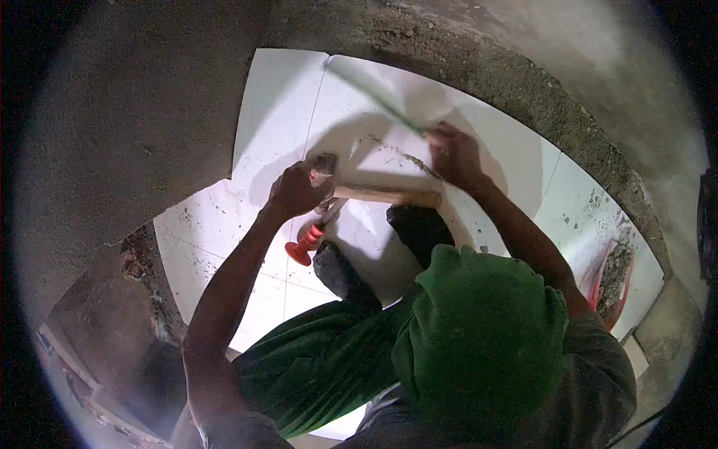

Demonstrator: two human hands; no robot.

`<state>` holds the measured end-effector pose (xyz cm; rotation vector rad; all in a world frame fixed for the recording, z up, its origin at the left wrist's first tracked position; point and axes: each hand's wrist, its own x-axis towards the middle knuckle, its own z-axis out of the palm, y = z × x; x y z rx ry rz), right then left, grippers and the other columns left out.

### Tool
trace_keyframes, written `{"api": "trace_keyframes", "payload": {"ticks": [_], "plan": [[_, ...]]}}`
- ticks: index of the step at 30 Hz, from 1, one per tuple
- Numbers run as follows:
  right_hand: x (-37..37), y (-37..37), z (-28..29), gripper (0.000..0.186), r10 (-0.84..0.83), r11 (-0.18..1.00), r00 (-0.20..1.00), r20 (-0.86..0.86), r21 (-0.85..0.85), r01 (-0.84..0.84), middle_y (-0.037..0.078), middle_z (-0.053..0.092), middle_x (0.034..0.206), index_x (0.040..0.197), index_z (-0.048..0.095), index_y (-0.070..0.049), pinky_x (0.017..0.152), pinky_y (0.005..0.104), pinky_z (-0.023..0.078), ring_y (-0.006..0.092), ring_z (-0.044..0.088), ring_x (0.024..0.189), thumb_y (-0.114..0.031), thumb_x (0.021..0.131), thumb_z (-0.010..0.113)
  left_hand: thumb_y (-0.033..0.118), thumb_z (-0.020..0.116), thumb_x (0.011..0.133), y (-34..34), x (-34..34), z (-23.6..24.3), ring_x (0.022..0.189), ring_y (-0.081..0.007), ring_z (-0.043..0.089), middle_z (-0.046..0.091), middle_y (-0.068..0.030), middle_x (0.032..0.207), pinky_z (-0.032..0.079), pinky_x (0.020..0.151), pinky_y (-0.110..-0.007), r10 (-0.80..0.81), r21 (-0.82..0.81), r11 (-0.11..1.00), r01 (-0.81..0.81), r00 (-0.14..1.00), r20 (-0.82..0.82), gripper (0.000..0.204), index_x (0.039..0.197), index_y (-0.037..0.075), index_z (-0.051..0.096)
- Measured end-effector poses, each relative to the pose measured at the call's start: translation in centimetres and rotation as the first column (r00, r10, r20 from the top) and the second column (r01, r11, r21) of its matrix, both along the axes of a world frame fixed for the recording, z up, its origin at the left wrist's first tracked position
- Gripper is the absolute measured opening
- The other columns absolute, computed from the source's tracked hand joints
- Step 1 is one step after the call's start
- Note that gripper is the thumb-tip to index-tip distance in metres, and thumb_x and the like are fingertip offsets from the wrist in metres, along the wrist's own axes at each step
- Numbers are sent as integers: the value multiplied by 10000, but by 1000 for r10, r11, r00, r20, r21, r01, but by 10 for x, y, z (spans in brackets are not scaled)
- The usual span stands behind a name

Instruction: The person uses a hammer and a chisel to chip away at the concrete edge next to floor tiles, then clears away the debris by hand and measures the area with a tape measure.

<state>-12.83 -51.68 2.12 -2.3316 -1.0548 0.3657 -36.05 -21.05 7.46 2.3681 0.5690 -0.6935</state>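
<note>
My left hand (294, 191) is closed at the head end of a hammer (385, 196); its wooden handle points right, just above the white tiles. Under that hand is a chisel (308, 241) with a red grip and a round red guard, its tip partly hidden. My right hand (456, 159) grips one end of a long, thin, pale green stick (378, 99), blurred along its length, which slants up and left over the tiles. A thin line of grey crumbs (404, 156) lies between my hands.
White floor tiles (258, 112) spread under my dark shoes (419, 228), with mortar crumbs scattered at left and right. A rough cement edge (538, 82) curves along the far side, and a grey cement surface (134, 112) borders the left. A red-edged container of rubble (615, 277) is at right.
</note>
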Motion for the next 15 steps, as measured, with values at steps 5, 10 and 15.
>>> {"api": "trace_keyframes", "payload": {"ticks": [5, 10, 15], "plan": [[-6, 2, -3, 235, 27, 998, 997, 77, 49, -31, 141, 700, 1066, 1103, 726, -74, 844, 472, 568, 354, 683, 1000, -77, 911, 591, 436, 730, 943, 18, 9, 5, 1012, -334, 726, 732, -180, 1094, 577, 922, -444, -75, 23, 997, 76, 995, -69, 513, 1307, 84, 652], [18, -17, 11, 176, -156, 983, 988, 18, 105, 153, 178, 655, 1033, 1124, 664, -78, 800, 515, 543, 435, 667, 933, -144, 983, 581, 438, 678, 976, 15, 45, 6, 1284, -404, 584, 623, -209, 1366, 467, 1088, -500, -176, 350, 935, 64, 938, 298, 626, 1451, 59, 528], [4, -30, 19, 147, -236, 970, 972, 12, 57, 235, 165, 664, 999, 1102, 662, -79, 792, 490, 549, 415, 678, 933, -111, 987, 576, 291, 688, 962, -47, 109, -18, 1525, -443, 309, 350, -197, 1653, 269, 1249, -543, -314, 153, 950, 274, 816, 485, 736, 1567, 17, 372]]}}
